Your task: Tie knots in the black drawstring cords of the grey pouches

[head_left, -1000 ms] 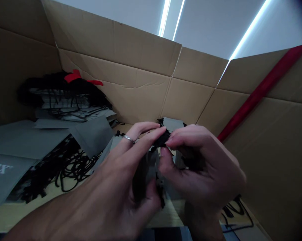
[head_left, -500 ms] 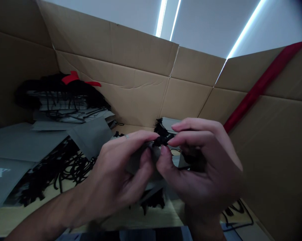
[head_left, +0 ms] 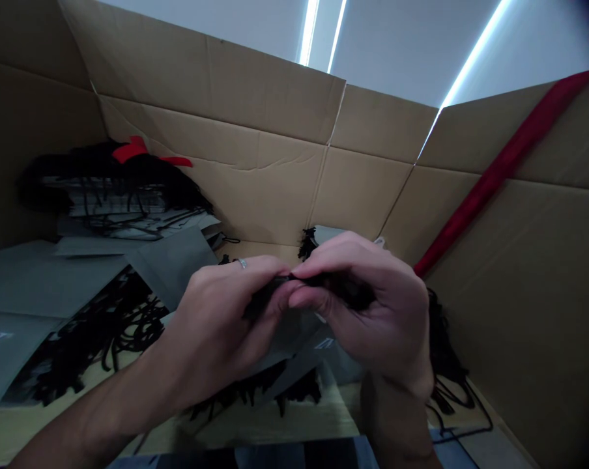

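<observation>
My left hand, with a ring on one finger, is closed in a pinch in the middle of the view. My right hand pinches right against it, fingertips meeting thumb. Black cord shows in the hollow of my right hand and runs towards the left fingertips. The fingers cover most of it, so its ends are hidden. Below and behind the hands lie flat grey paper pieces that look like bags, with black cord tufts along their edge.
Cardboard walls enclose the pale work surface. A stack of grey pieces with black cords and a red strip stands at left. Grey sheets lie nearer. Red tape crosses the right wall; black cords lie below.
My right hand has moved left and its fingers have closed in against my left fingertips. The knotted black cord, visible between the hands before, is now mostly covered.
</observation>
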Tool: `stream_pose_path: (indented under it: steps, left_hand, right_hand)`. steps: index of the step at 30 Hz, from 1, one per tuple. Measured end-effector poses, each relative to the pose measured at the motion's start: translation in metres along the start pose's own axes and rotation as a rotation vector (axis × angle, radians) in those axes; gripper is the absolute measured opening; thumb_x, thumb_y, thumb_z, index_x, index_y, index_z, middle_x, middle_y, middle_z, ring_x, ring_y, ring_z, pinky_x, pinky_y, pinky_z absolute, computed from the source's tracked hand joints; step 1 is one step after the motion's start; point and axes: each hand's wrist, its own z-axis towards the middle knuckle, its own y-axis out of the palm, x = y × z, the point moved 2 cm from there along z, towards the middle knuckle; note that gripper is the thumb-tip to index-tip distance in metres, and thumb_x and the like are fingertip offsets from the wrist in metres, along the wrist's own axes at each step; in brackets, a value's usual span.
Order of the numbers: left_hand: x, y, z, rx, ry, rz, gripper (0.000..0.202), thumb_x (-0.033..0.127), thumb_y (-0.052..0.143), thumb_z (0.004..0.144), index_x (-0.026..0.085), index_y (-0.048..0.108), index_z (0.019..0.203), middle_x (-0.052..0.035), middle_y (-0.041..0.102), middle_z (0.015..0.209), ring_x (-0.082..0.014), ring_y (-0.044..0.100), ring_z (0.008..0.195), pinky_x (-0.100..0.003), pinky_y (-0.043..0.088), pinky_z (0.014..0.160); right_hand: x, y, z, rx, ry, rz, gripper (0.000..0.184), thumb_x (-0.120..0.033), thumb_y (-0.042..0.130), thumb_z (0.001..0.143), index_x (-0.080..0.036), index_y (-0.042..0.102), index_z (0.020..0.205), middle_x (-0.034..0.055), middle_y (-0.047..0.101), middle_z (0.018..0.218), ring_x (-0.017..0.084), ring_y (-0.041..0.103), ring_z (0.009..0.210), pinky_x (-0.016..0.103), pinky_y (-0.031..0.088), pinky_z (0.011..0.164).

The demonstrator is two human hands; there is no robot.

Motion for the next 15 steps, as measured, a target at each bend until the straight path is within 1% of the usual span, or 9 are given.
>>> stream_pose_path:
  steps: [2,5,7,9,11,13,15]
  left_hand:
    - [-0.002,-0.002,0.000,-0.071,-0.036,-0.026,0.016,0.021,0.064,0.121,0.020,0.073,0.108,0.0051,0.076,0.083,-0.0091,0.068,0.065,-0.023,0.048,0.061]
    - [-0.002,-0.007,0.002,-0.152,-0.045,-0.106,0.013,0.017,0.064,0.120,0.021,0.074,0.113,0.0060,0.075,0.086,-0.0079,0.065,0.068,-0.021,0.048,0.063]
    - [-0.001,-0.010,0.005,-0.182,-0.023,-0.123,0.016,0.013,0.062,0.118,0.020,0.071,0.107,0.0066,0.069,0.082,-0.0074,0.057,0.065,-0.021,0.044,0.061]
    - [0.000,-0.010,0.009,-0.193,-0.003,-0.143,0.021,0.009,0.060,0.115,0.020,0.066,0.098,0.0070,0.058,0.077,-0.0076,0.047,0.062,-0.023,0.038,0.057]
    - [0.001,-0.010,0.013,-0.189,0.008,-0.220,0.023,0.009,0.061,0.112,0.019,0.062,0.091,0.0061,0.053,0.075,-0.0083,0.045,0.062,-0.025,0.036,0.056]
    - [0.004,-0.008,0.014,-0.202,-0.007,-0.347,0.025,0.009,0.061,0.111,0.020,0.062,0.088,0.0053,0.051,0.073,-0.0091,0.044,0.062,-0.026,0.037,0.056]
    - [0.008,-0.007,0.013,-0.213,-0.069,-0.470,0.027,0.010,0.061,0.112,0.020,0.062,0.086,0.0040,0.051,0.074,-0.0104,0.045,0.064,-0.026,0.038,0.056]
  right_hand:
    - [0.002,0.000,0.002,-0.021,0.028,-0.006,0.021,-0.023,0.106,0.095,-0.024,0.088,0.106,0.0007,0.085,0.098,0.018,0.076,0.086,0.031,0.060,0.076]
    - [0.004,-0.002,0.003,-0.080,0.067,0.030,0.024,-0.032,0.106,0.097,-0.023,0.085,0.104,0.0000,0.082,0.095,0.015,0.071,0.080,0.028,0.057,0.071]
    - [0.004,-0.003,0.002,-0.113,0.099,0.074,0.025,-0.033,0.105,0.098,-0.022,0.083,0.104,-0.0013,0.080,0.094,0.012,0.067,0.074,0.025,0.055,0.068]
    - [0.004,-0.002,0.000,-0.129,0.143,0.123,0.025,-0.032,0.104,0.100,-0.022,0.081,0.104,-0.0028,0.078,0.091,0.010,0.064,0.069,0.023,0.053,0.065]
    - [0.002,0.001,0.000,-0.114,0.151,0.172,0.026,-0.034,0.102,0.101,-0.022,0.080,0.100,-0.0036,0.076,0.086,0.009,0.061,0.065,0.023,0.052,0.062]
    - [-0.001,0.006,0.002,-0.082,0.156,0.165,0.033,-0.043,0.102,0.101,-0.022,0.078,0.096,-0.0024,0.074,0.084,0.011,0.063,0.066,0.025,0.054,0.062]
    - [-0.003,0.012,0.008,-0.062,0.197,0.092,0.042,-0.057,0.103,0.097,-0.022,0.078,0.099,0.0001,0.075,0.086,0.015,0.067,0.070,0.028,0.056,0.062]
